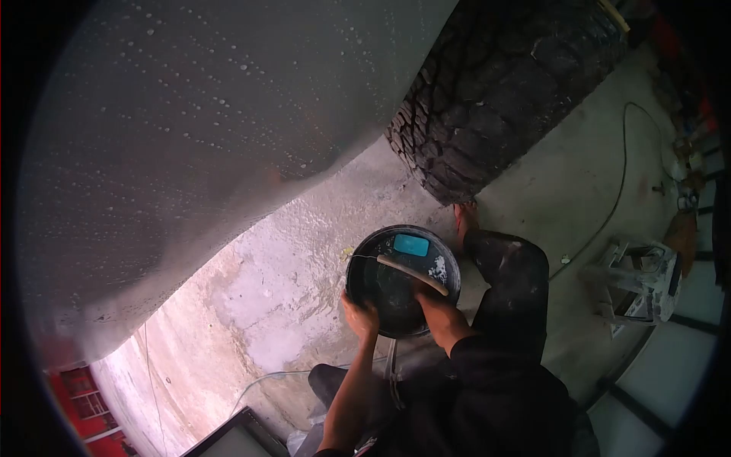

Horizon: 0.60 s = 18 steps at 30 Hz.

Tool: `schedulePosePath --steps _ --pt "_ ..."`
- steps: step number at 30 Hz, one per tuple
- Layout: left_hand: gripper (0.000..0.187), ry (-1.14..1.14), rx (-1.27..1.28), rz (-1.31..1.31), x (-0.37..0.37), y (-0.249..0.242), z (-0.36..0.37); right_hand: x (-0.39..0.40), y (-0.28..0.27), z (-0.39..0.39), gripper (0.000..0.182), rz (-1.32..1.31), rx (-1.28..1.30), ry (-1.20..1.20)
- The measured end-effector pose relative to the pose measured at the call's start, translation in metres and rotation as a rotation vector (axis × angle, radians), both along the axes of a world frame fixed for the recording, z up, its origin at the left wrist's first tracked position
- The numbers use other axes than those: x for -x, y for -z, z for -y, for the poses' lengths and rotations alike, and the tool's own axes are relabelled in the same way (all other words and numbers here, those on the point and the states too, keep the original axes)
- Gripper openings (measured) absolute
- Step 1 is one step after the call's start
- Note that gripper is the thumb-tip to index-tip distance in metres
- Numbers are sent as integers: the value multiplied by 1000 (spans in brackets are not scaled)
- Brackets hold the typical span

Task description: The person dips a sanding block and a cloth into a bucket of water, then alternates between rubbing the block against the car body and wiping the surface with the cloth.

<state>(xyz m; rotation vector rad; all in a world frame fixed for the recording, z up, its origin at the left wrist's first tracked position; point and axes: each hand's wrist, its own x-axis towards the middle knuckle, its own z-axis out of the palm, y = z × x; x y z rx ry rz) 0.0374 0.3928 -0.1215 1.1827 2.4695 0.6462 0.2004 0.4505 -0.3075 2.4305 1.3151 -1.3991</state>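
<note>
- Left hand (361, 318): at the near left side of the black bucket (378, 295), fingers and thumb clamped on its rim.
- Right hand (428, 298): reaching into the bucket from the near right side, below the handle; its fingers are hidden in shadow, so whether they are together or apart cannot be told.
- Bucket: in front of the person, just left of the right leg (512, 278).
- Handle (413, 275): its pale curved grip lies across the bucket's opening, with wire at the left end.
- Blue rectangular piece (411, 244): at the bucket's far side; what it is cannot be told.
- White patch (438, 269): on the bucket's right inner side.
- Bare foot (465, 218): beyond the bucket, near the tyre (514, 91).
- Grey panel (190, 107): far left, covered in water drops.
- Floor (266, 297): wet-looking at left.
- Stool (640, 283): well to the right, its surface marked white.
- Cable (625, 156): curving along the floor, far right.
</note>
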Motion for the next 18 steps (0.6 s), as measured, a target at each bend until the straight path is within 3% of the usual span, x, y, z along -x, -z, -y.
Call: schedulePosePath --steps 3,6,10,13,14,15,18 --pt "73 -7 18 -41 0 2 2 4 5 4 36 -9 46 97" --pt "71 -39 91 21 -7 -29 -7 16 36 6 41 -81 73 283" --pt "74 -56 56 111 -1 -33 1 47 75 -8 47 -564 150 850" --pt "83 61 91 342 23 -28 11 84 -104 -27 57 -867 91 733" --pt "90 131 3 375 34 3 17 94 -133 -30 60 -904 5 613" --pt "85 161 -55 471 44 10 22 106 -219 -27 60 -862 -19 449" --pt "64 94 3 631 62 7 46 157 -374 -28 55 -955 -344 -84"
